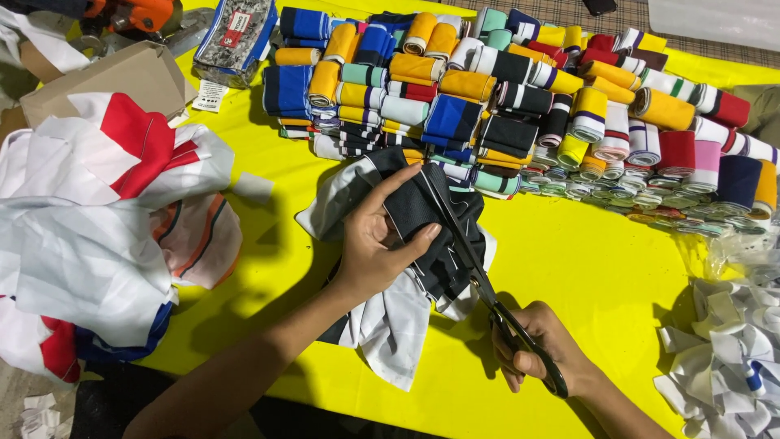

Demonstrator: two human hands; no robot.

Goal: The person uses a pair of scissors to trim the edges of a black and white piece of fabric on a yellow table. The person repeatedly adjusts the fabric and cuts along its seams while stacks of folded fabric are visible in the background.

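My left hand (375, 244) grips a folded black and white piece of fabric (406, 268) lying on the yellow table (601, 268), thumb and fingers pinching its black part. My right hand (540, 345) holds black scissors (479, 276) by the handles. The long blades reach up and left along the fabric's edge, right beside my left fingers. The fabric's white part hangs down toward the table's near edge.
Several rolls of striped knit ribbing (520, 89) in many colours are stacked across the far side. A heap of white, red and blue cloth (106, 228) lies left, beside a cardboard box (106, 77). White cut scraps (727, 349) pile up at right.
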